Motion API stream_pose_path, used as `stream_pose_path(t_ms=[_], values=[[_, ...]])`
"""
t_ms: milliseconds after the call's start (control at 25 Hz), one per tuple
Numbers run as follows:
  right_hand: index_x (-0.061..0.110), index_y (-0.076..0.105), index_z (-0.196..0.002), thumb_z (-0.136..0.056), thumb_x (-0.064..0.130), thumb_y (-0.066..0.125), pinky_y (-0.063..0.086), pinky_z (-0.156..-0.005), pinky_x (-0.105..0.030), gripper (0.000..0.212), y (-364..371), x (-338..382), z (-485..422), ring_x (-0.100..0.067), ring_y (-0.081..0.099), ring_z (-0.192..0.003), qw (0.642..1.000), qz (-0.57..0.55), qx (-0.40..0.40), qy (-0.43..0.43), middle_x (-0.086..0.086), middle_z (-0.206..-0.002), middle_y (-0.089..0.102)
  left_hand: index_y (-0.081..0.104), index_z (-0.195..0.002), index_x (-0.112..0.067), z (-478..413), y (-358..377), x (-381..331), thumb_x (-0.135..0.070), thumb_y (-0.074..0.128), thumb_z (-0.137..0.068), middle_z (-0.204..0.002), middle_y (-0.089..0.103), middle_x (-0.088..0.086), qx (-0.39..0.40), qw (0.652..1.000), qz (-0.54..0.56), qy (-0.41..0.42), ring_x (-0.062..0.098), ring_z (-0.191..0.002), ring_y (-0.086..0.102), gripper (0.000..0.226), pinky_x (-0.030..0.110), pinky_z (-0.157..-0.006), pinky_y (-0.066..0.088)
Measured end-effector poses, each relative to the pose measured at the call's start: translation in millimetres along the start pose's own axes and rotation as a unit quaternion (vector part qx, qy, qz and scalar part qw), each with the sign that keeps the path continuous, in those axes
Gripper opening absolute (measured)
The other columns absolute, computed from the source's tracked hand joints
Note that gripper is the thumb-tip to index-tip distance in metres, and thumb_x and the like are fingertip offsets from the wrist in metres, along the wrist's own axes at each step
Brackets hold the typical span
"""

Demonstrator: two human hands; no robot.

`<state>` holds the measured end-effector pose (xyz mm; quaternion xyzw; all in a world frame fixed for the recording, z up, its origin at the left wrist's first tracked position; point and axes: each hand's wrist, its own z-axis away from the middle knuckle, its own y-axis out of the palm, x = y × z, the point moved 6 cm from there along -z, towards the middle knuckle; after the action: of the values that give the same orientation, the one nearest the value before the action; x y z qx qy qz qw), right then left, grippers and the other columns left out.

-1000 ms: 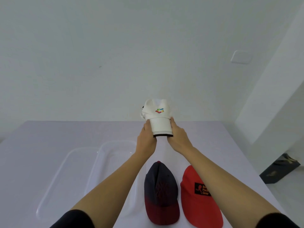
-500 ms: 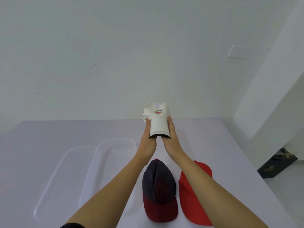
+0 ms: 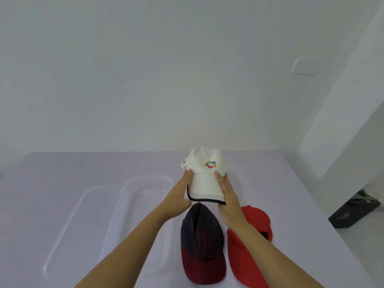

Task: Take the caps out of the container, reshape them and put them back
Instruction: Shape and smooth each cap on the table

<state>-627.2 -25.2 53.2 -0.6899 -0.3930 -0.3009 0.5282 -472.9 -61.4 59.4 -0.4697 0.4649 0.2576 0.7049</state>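
Three caps are seen on or above the pale table. A white cap with a small multicoloured logo is held up over the table, beyond the dark navy-and-red cap. Its black-edged brim is gripped from both sides: the left hand is pressed flat against the brim's left edge, and the right hand is closed along its right edge, fingers reaching up to the crown. The navy-and-red cap is laid on the table with its brim nearest the person. A red cap is laid just to its right, partly covered by the right forearm. A clear plastic container is set to the left of the navy-and-red cap.
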Motion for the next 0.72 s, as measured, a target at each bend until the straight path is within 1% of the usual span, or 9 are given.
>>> stream_pose_path(t_ms=[40, 120, 200, 280, 400, 480, 560, 680, 720], values=[[0.042, 0.014, -0.146, -0.086, 0.000, 0.051, 0.024, -0.110, -0.012, 0.082, -3, -5, 4, -0.009, 0.013, -0.143, 1.000, 0.028, 0.007, -0.009, 0.001, -0.159, -0.002, 0.003, -0.151, -0.028, -1, -10, 6, 0.012, 0.040, -0.079, -0.157, 0.008, -0.012, 0.005, 1.000, 0.002, -0.013, 0.007, -0.143, 0.015, 0.091, 0.025, -0.114, 0.024], [0.044, 0.012, -0.146, -0.084, -0.003, 0.056, 0.026, -0.110, -0.021, 0.089, -2, -9, 9, -0.009, 0.007, -0.143, 0.995, 0.090, 0.020, -0.032, 0.003, -0.158, -0.010, 0.013, -0.150, -0.028, -4, -35, 4, 0.008, 0.041, -0.082, -0.159, 0.012, -0.007, -0.056, 0.995, 0.076, -0.039, 0.010, -0.145, 0.013, 0.083, 0.033, -0.118, 0.018], [0.053, 0.009, -0.143, -0.081, -0.008, 0.060, 0.027, -0.111, -0.025, 0.101, 2, -9, 11, -0.014, 0.002, -0.146, 0.988, 0.141, 0.015, -0.065, 0.003, -0.158, -0.013, 0.018, -0.150, -0.027, -10, -49, -14, -0.020, 0.045, -0.097, -0.157, 0.018, -0.010, -0.101, 0.987, 0.128, -0.019, 0.011, -0.144, 0.018, 0.060, 0.033, -0.115, 0.018], [0.055, 0.006, -0.142, -0.077, -0.011, 0.063, 0.023, -0.112, -0.027, 0.108, 7, -7, 11, -0.015, -0.002, -0.147, 0.981, 0.171, 0.005, -0.093, 0.005, -0.157, -0.015, 0.025, -0.148, -0.028, -16, -52, -38, -0.042, 0.041, -0.097, -0.151, 0.029, -0.016, -0.086, 0.988, 0.126, 0.004, 0.008, -0.139, 0.027, 0.055, 0.028, -0.110, 0.023], [0.055, 0.006, -0.142, -0.075, -0.013, 0.063, 0.019, -0.112, -0.029, 0.111, 14, -1, 12, -0.015, -0.005, -0.146, 0.977, 0.181, -0.010, -0.112, 0.006, -0.156, -0.013, 0.053, -0.127, -0.028, -24, -44, -50, -0.047, 0.043, -0.095, -0.116, 0.058, -0.021, -0.011, 0.994, 0.112, -0.012, 0.005, -0.115, 0.052, 0.039, 0.018, -0.091, 0.039], [0.054, 0.007, -0.142, -0.075, -0.013, 0.062, 0.018, -0.111, -0.029, 0.110, 18, 1, 13, -0.016, -0.004, -0.145, 0.975, 0.184, -0.018, -0.125, 0.003, -0.156, -0.012, 0.068, -0.107, -0.015, -31, -39, -43, -0.048, 0.048, -0.093, -0.104, 0.071, -0.006, 0.013, 0.996, 0.087, -0.020, 0.013, -0.101, 0.065, 0.041, 0.021, -0.084, 0.050], [0.054, 0.004, -0.142, -0.076, -0.011, 0.061, 0.018, -0.110, -0.024, 0.109, 20, -2, 14, -0.016, -0.004, -0.146, 0.974, 0.185, -0.014, -0.128, 0.001, -0.156, -0.012, 0.070, -0.096, -0.005, -36, -40, -37, -0.043, 0.055, -0.091, -0.097, 0.075, 0.005, -0.006, 0.995, 0.096, -0.016, 0.018, -0.090, 0.069, 0.041, 0.027, -0.082, 0.055], [0.059, -0.013, -0.137, -0.077, -0.008, 0.057, 0.037, -0.097, -0.018, 0.114, 20, 1, 10, -0.010, -0.002, -0.142, 0.966, 0.233, 0.043, -0.105, 0.007, -0.155, -0.020, 0.070, -0.086, -0.002, -39, -49, -38, -0.038, 0.061, -0.088, -0.086, 0.075, 0.008, -0.057, 0.992, 0.115, 0.004, 0.019, -0.077, 0.069, 0.037, 0.029, -0.074, 0.055], [0.059, -0.015, -0.136, -0.077, -0.010, 0.053, 0.038, -0.094, -0.014, 0.113, 18, 1, 7, -0.006, 0.000, -0.140, 0.968, 0.225, 0.068, -0.083, 0.011, -0.154, -0.021, 0.071, -0.085, -0.003, -40, -53, -39, -0.039, 0.063, -0.087, -0.085, 0.075, 0.009, -0.067, 0.993, 0.100, 0.012, 0.021, -0.076, 0.069, 0.037, 0.034, -0.075, 0.055]])
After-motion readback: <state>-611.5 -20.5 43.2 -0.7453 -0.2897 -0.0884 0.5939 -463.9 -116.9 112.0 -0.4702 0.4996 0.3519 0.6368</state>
